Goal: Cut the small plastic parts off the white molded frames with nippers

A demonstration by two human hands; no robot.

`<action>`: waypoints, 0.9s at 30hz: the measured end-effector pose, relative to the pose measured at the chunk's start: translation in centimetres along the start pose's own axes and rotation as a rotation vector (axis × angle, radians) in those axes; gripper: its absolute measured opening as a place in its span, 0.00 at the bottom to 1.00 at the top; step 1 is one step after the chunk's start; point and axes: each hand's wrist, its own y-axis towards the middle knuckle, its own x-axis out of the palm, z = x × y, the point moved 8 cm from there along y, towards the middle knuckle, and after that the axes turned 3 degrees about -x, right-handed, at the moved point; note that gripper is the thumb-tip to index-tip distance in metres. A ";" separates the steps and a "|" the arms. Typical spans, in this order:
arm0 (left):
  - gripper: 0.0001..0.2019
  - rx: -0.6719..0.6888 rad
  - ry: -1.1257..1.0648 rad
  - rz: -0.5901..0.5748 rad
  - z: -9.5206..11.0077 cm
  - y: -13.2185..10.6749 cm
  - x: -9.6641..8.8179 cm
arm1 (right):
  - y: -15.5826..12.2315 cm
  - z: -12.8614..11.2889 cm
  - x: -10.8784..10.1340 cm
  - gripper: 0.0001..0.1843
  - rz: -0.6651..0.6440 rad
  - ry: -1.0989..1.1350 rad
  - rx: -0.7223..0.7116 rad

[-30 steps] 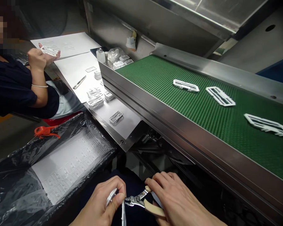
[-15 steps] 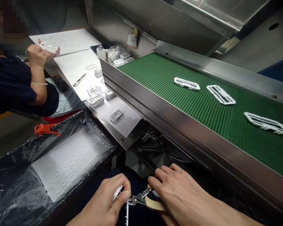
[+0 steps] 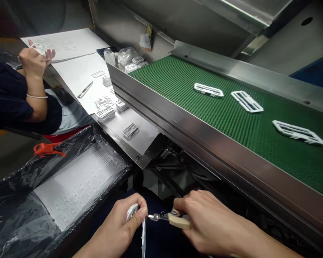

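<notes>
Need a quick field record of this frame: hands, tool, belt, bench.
left hand: pinches a white plastic part at its top edge
right hand: grips small cutters, tips at the part
belt: green conveyor carrying white plastic frames
bench: white sheet with stacked small parts and a pen-like tool
left side: black plastic-lined bin, orange scissors
other person: seated at far left, hand holding a part

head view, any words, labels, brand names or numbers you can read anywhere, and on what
None can be read.
White sheets on the table: faint marks, too blurred to read.
Small bottle: no label legible.
Cutters in the right hand: no brand visible.
White plastic parts on the green belt: no text.
</notes>
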 end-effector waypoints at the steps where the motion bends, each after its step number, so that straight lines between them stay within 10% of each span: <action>1: 0.18 0.009 -0.057 -0.001 0.1 0.0 -0.1 | -0.2 0.8 0.5 0.05 -0.005 0.062 0.047; 10: 0.23 -0.064 -0.396 -0.133 -1.8 1.3 1.0 | -0.8 4.6 5.1 0.08 0.080 0.616 0.276; 16: 0.23 -0.149 -0.885 -0.223 -2.5 1.7 1.7 | -0.8 3.2 3.5 0.14 0.308 0.491 0.126; 27: 0.23 -0.199 -0.993 -0.252 -1.5 1.3 2.8 | -1.1 2.5 3.5 0.25 0.256 0.345 0.030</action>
